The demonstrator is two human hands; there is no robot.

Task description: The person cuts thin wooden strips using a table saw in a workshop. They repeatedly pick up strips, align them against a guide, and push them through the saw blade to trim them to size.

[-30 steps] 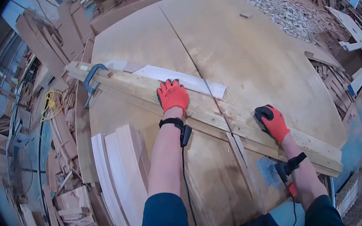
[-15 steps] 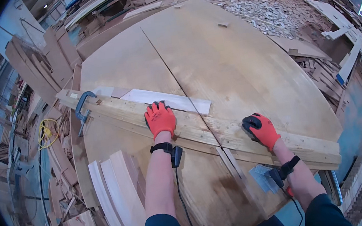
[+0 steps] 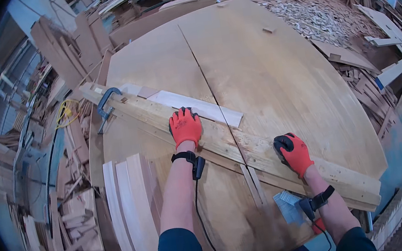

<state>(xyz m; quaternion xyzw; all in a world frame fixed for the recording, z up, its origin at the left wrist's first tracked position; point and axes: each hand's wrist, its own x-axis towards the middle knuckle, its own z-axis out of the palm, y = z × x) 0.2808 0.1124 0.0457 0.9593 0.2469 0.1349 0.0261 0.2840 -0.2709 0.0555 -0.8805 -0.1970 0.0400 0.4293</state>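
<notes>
A long, pale wooden plank (image 3: 218, 139) lies slantwise across a large plywood tabletop (image 3: 276, 80). My left hand (image 3: 185, 128), in a red glove with black fingertips, rests on it, fingers bent over its far edge. Along that edge lies a whitish wood strip (image 3: 204, 109), close to those fingertips. Farther right, my right hand (image 3: 293, 154) sits on the plank in a matching glove, its fingers curled in; whatever may be inside is hidden. A blue C-clamp (image 3: 106, 106) grips the plank's left end.
Several curved boards (image 3: 138, 210) stand near left. A dark seam (image 3: 201, 69) runs across the tabletop. By my right wrist lies a clear plastic piece (image 3: 289, 206). Wood scraps (image 3: 323, 15) heap beyond the far right; offcuts (image 3: 80, 227) crowd the left. Cables hang from both wrist straps.
The whole view has shifted, so the table appears slightly farther right. Both hands stay at nearly the same spots on the plank.
</notes>
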